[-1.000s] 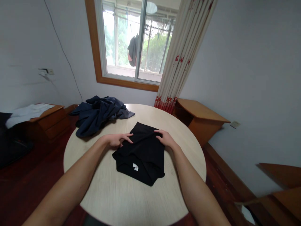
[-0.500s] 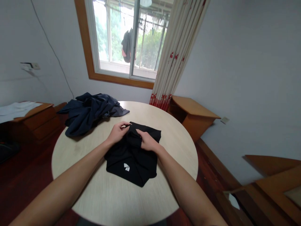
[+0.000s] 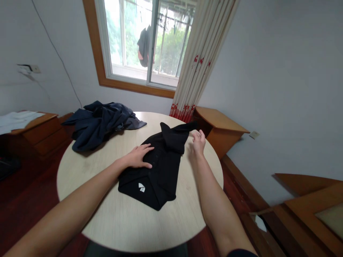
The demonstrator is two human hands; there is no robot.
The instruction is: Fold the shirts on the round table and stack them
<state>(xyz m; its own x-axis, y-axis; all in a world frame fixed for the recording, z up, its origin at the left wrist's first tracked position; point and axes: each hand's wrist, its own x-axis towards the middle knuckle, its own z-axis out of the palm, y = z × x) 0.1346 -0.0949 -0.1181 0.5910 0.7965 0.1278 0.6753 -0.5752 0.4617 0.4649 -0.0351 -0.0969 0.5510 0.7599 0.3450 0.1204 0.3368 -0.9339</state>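
The round pale-wood table (image 3: 112,221) fills most of what I see, and on its far left side lies a crumpled heap of dark blue clothes (image 3: 99,123), well apart from my hands. Nearer the middle, a little to the right, is the black garment (image 3: 158,171) I am handling. Its near part lies flat on the tabletop in a compact doubled shape, which I judge to be the folding already done. Its far flap (image 3: 174,137) stands lifted off the table and bent over, so that end is not yet laid down or smoothed. My left hand (image 3: 139,157) lies palm down on the garment's left half, fingers straight and slightly spread, pressing the cloth to the table. My right hand (image 3: 198,142) is raised just beside the flap's right corner with the fingers curled; I cannot tell whether they grip the cloth or only touch it. A small white logo (image 3: 141,187) shows near the garment's front edge.
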